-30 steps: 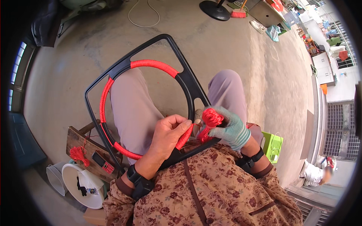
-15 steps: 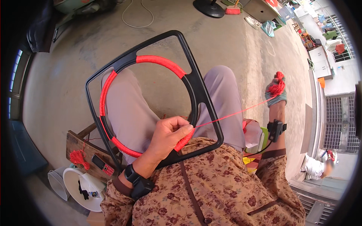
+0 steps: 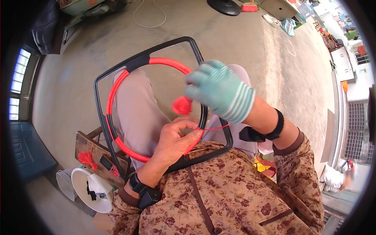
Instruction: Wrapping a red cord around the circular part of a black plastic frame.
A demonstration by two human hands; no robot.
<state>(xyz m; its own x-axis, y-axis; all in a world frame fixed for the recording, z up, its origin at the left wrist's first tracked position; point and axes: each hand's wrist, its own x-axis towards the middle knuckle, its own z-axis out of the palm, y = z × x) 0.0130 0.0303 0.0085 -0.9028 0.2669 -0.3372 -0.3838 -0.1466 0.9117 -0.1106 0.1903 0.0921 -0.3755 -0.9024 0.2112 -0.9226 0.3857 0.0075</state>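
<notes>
head view: red cord bundle (image 3: pixel 182 105) pinched under gloved right fingers (image 3: pixel 196 92).

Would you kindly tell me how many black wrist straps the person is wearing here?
2. One wrist strap sits on the left forearm, just behind the bare left hand gripping the ring; the other wraps the right wrist behind the gloved right hand.

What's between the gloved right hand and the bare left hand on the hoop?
In the head view, a small bundle of red cord hangs between the right hand and left hand, inside the hoop.
</notes>
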